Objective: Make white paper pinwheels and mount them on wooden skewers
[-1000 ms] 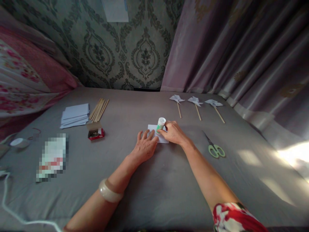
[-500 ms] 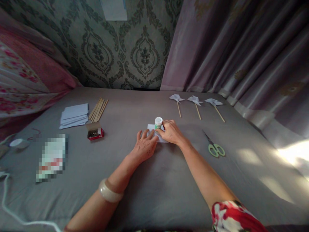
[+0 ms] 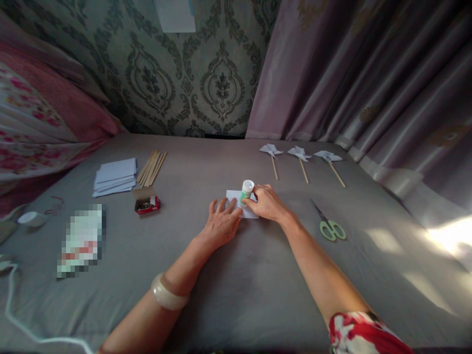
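Note:
My left hand [image 3: 221, 222] lies flat with fingers spread on a small white paper sheet [image 3: 250, 212] in the middle of the grey bed sheet [image 3: 236, 275]. My right hand [image 3: 267, 202] is closed around a glue stick [image 3: 247, 189] with a white cap and green body, held tilted with its lower end on the paper. Much of the paper is hidden under both hands.
Three paper pinwheels on sticks [image 3: 300, 156] lie at the back right, green-handled scissors [image 3: 330, 227] to the right. A stack of white paper [image 3: 115, 176], wooden sticks [image 3: 151, 167] and a small red box of pins [image 3: 147, 201] lie at the left. A tape roll [image 3: 30, 218] and white cord [image 3: 14, 305] sit far left.
The glue stick shifted slightly over the paper, leftward and upright, then back to a tilt. My left hand stayed pressed on the paper.

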`<act>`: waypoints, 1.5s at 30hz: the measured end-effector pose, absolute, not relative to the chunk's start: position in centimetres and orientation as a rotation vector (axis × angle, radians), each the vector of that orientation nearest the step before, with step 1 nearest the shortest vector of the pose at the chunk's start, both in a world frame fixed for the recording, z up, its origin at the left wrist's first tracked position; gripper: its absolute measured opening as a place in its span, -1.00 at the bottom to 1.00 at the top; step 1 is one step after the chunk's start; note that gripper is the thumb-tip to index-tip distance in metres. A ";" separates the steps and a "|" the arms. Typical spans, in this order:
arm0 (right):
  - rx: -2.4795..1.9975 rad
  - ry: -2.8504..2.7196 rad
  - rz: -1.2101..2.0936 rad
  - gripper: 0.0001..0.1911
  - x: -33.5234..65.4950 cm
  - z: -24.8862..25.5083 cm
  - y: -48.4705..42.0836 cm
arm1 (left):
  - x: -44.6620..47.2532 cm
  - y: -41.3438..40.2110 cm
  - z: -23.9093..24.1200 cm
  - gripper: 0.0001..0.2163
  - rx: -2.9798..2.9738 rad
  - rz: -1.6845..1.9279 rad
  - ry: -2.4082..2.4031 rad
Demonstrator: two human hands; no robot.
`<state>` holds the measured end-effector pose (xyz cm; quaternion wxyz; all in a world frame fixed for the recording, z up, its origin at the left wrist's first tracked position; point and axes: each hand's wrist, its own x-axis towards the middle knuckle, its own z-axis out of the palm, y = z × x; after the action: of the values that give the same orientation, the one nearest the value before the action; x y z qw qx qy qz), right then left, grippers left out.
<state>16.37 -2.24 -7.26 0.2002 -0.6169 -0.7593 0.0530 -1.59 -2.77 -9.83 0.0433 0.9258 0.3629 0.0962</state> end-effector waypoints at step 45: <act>-1.645 -2.105 0.158 -0.81 16.8 -7.7 -2.0 | -1.6 -2.9 -9.4 -0.75 2.791 0.250 1.119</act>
<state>16.82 -1.95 -7.67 0.2306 -0.5982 -0.7652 0.0575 -1.58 -2.86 -9.44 0.0622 0.9232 0.3702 0.0827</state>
